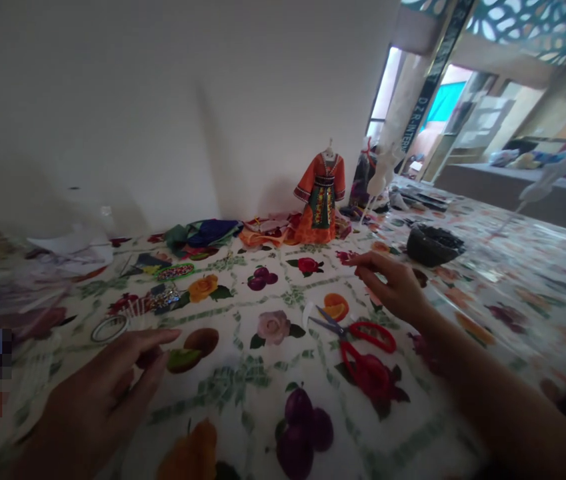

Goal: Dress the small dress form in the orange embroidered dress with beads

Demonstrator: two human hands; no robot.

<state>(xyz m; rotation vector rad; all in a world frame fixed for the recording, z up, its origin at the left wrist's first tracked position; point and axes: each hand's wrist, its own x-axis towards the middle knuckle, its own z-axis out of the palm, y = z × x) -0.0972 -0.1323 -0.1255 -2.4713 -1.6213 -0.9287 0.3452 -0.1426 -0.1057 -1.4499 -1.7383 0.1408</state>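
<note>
My left hand [107,387] hovers low over the fruit-printed tablecloth [243,393] at the near left, fingers stretched forward and loosely apart, holding nothing. Just beyond its fingertips lies a clear tape ring [109,328]. My right hand [393,283] reaches out over the table's middle right with its fingers drawn together in a pinch; whether anything small sits between them I cannot make out. Red-handled scissors [365,347] lie on the cloth just in front of that hand, blades pointing left.
A small mannequin in an orange dress [320,197] stands at the far wall, with folded fabric scraps [203,237] to its left. A dark bowl [433,243] sits at the right. Beaded trims [170,287] and papers [77,250] lie at the left.
</note>
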